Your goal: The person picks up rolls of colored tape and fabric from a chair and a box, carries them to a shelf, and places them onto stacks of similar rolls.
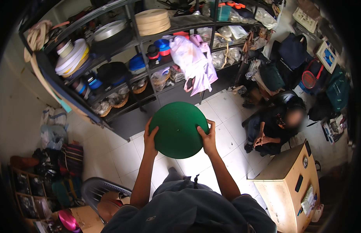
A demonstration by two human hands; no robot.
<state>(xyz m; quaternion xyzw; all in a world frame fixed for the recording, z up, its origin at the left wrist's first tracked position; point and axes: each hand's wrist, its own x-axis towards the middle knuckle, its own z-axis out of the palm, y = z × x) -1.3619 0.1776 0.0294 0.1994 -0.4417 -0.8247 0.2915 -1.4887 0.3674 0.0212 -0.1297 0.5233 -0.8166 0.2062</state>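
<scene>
A large, round, flat roll of green webbing (178, 136) is held out in front of me, over the tiled floor, its wound face turned up. My left hand (151, 138) grips its left edge, thumb on top and fingers around the rim. On the opposite edge my right hand (208, 137) holds it the same way. The fingers under the roll are mostly hidden.
Black shelving (165, 29) ahead bears beige rolls (152, 21), a white roll (109, 30) and a hanging plastic bag (193, 62). A person (276, 128) sits to the right, near a wooden cabinet (283, 186). Behind my left arm stands a dark chair (95, 188).
</scene>
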